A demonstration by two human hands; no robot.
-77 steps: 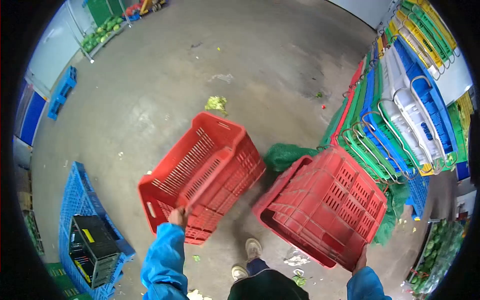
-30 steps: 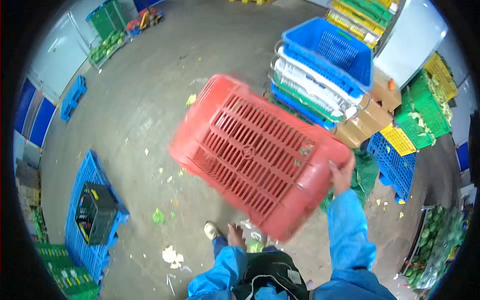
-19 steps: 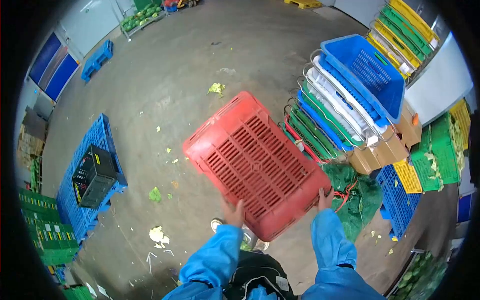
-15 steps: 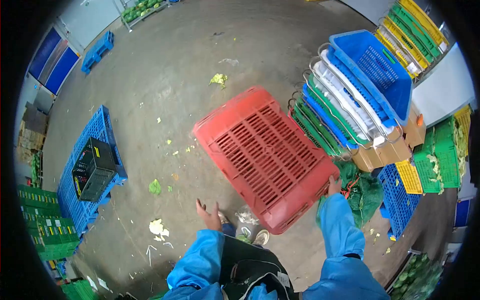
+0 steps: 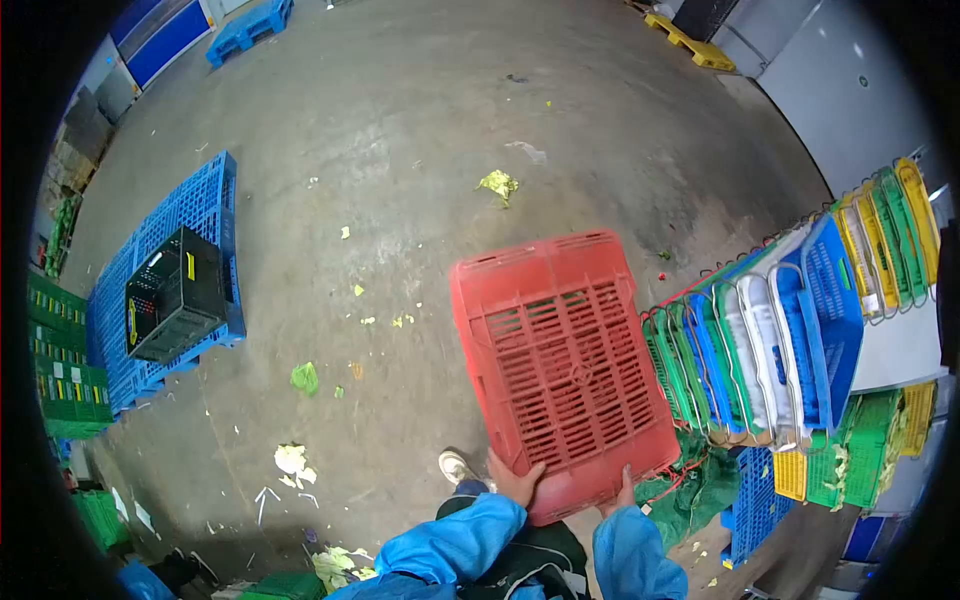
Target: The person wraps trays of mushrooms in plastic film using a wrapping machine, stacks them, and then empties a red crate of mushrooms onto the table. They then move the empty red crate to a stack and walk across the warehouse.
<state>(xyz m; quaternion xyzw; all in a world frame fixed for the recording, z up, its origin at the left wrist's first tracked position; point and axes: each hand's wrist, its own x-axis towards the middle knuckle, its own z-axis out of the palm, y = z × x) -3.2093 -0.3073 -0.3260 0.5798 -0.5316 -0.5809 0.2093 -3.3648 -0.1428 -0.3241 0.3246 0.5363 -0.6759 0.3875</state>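
Observation:
A red slatted plastic crate (image 5: pixel 575 370) is in front of my body, its slotted face toward me. My left hand (image 5: pixel 512 480) grips the crate's near left corner, thumb lying over the edge. At the near right part of the same edge, my right hand (image 5: pixel 618 496) holds on, with its thumb on the red plastic and the other fingers hidden beneath. The crate's far right side is close to a stack of nested crates (image 5: pixel 740 350) with wire handles, in green, blue and white.
To the left lies a blue pallet (image 5: pixel 215 200) bearing a black crate (image 5: pixel 180 295). Green crates (image 5: pixel 70 390) are piled beyond it. A green mesh sack (image 5: pixel 695 505) sits at right, near another blue pallet (image 5: pixel 757 500). Cabbage scraps (image 5: pixel 498 185) litter the concrete floor.
My left hand, formerly free and spread, now grips the crate. The crate has turned more upright in view and come nearer my body. My right hand has shifted along its near edge.

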